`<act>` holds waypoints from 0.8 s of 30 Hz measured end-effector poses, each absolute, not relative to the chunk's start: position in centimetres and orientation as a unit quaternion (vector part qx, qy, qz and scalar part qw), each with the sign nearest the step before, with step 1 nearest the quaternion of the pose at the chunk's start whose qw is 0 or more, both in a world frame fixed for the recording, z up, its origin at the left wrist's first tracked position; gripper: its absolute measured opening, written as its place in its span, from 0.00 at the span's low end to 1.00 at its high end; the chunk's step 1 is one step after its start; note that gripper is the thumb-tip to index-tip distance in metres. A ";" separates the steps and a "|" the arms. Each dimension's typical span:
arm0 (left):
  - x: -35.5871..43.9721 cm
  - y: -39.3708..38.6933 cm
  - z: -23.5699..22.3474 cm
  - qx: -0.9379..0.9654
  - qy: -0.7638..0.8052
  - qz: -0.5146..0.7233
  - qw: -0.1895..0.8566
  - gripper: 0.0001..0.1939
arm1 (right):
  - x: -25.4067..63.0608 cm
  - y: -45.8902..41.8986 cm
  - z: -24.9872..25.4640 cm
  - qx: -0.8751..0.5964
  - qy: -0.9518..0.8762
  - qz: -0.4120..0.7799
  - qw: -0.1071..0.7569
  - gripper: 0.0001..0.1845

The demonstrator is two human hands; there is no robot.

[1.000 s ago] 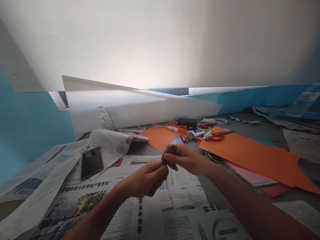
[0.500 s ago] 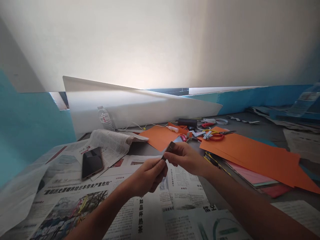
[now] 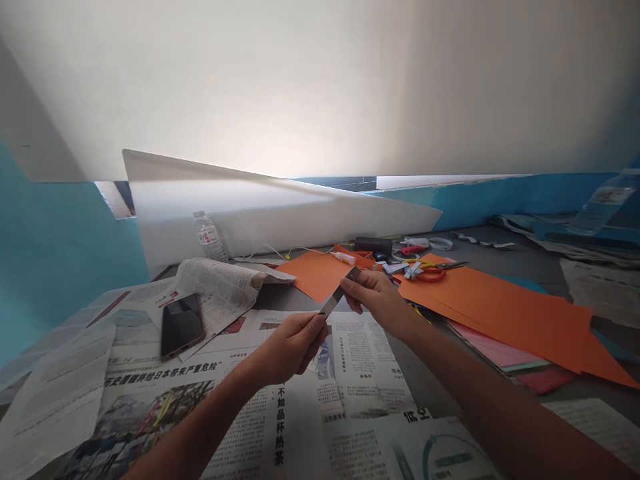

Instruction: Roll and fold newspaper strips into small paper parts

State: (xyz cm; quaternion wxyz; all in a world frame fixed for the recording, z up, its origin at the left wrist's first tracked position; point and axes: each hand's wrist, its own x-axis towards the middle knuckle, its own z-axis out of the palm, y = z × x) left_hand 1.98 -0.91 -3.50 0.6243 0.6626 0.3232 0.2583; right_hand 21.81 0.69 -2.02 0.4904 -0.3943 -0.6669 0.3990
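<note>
Between my two hands a narrow grey strip (image 3: 332, 303), apparently paper, is stretched at a slant above the newspaper (image 3: 300, 427). My left hand (image 3: 293, 343) pinches its lower end between thumb and fingers. At the upper end, my right hand (image 3: 373, 297) grips it with thumb and fingertips, and a short darker end sticks out past them. The parts of the strip under the fingers are hidden.
A phone (image 3: 183, 325) lies on newspaper at the left, with a water bottle (image 3: 209, 235) behind. Scissors (image 3: 433, 268) and a glue bottle (image 3: 344, 258) are at the back. Orange paper sheets (image 3: 505, 310) spread to the right, over a pink sheet (image 3: 493, 347).
My right hand has moved up and to the right, away from my left hand. More of the grey strip now shows between them. The loose paper at lower left has shifted.
</note>
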 end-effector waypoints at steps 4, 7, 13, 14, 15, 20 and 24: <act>2.3 -1.2 -3.8 0.664 0.335 0.286 0.605 0.23 | 21.1 0.4 -2.5 -0.375 -0.667 0.440 0.469 0.23; 2.5 -1.4 -3.8 0.659 0.339 0.300 0.601 0.23 | 20.5 0.1 -2.8 -0.357 -0.667 0.474 0.451 0.20; 2.6 -1.7 -3.4 0.644 0.328 0.304 0.620 0.22 | 20.7 0.0 -2.5 -0.337 -0.672 0.476 0.457 0.20; 2.6 -1.7 -3.3 0.639 0.323 0.301 0.630 0.22 | 20.8 0.1 -2.4 -0.335 -0.675 0.475 0.454 0.20; 2.5 -1.7 -3.2 0.634 0.317 0.296 0.640 0.22 | 20.9 0.1 -2.4 -0.332 -0.677 0.475 0.452 0.19; 2.2 -1.6 -3.2 0.606 0.292 0.278 0.686 0.21 | 21.1 0.2 -2.5 -0.309 -0.678 0.483 0.459 0.15; 2.2 -1.5 -3.1 0.611 0.278 0.281 0.686 0.21 | 21.2 0.2 -2.5 -0.297 -0.675 0.497 0.457 0.14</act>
